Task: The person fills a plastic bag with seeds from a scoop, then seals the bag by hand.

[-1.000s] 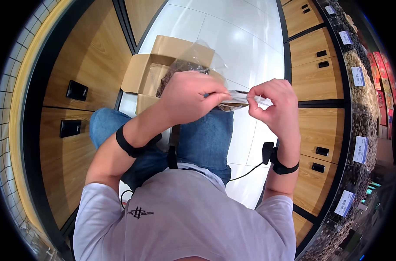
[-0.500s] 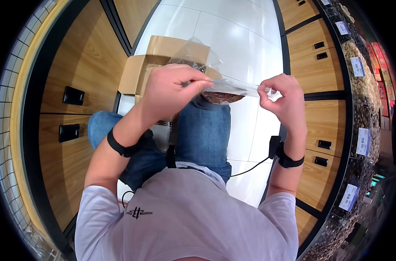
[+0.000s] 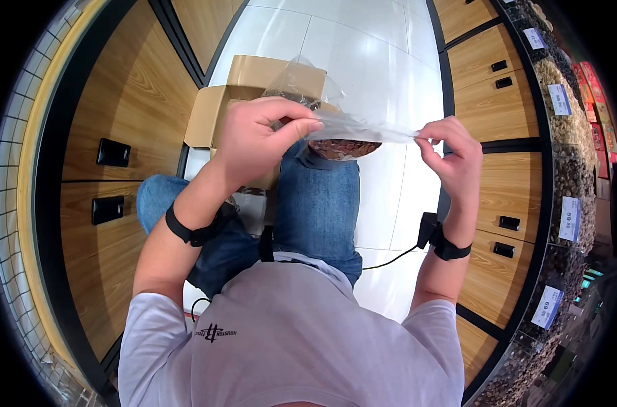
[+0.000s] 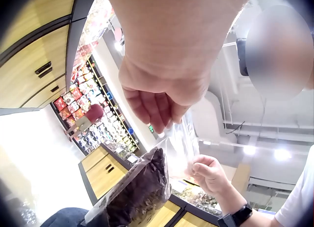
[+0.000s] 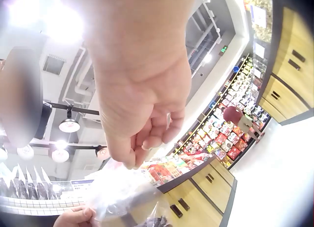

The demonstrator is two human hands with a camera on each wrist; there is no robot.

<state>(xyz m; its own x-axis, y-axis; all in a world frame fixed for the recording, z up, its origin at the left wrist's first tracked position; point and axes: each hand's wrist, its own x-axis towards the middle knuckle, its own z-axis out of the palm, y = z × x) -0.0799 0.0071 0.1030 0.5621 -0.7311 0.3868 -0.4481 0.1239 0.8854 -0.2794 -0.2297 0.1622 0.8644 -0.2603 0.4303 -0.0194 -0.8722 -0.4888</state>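
A clear plastic bag (image 3: 345, 149) with dark reddish-brown dried pieces in its lower part hangs in front of the person's knees. My left hand (image 3: 264, 136) pinches one top corner between thumb and fingers. The opposite corner is pinched by my right hand (image 3: 452, 152), so the bag's top edge stretches taut between them. From the left wrist view, the filled part of the bag (image 4: 140, 190) appears dark and bulky below my left hand (image 4: 157, 97). In the right wrist view, my right hand (image 5: 144, 124) has curled fingertips at the clear film (image 5: 117, 187).
An open cardboard box (image 3: 208, 117) stands on the white tiled floor (image 3: 369, 61), with another clear plastic bag (image 3: 301, 85) in it. Wooden cabinets line both sides. Bins of dry goods (image 3: 566, 156) with price tags run along the right. A person (image 5: 240, 120) stands far down the aisle.
My hands have moved apart, the left hand leftward and the right hand slightly rightward. The bag's top, bunched before, is now drawn out straight between them, and more of its contents show below.
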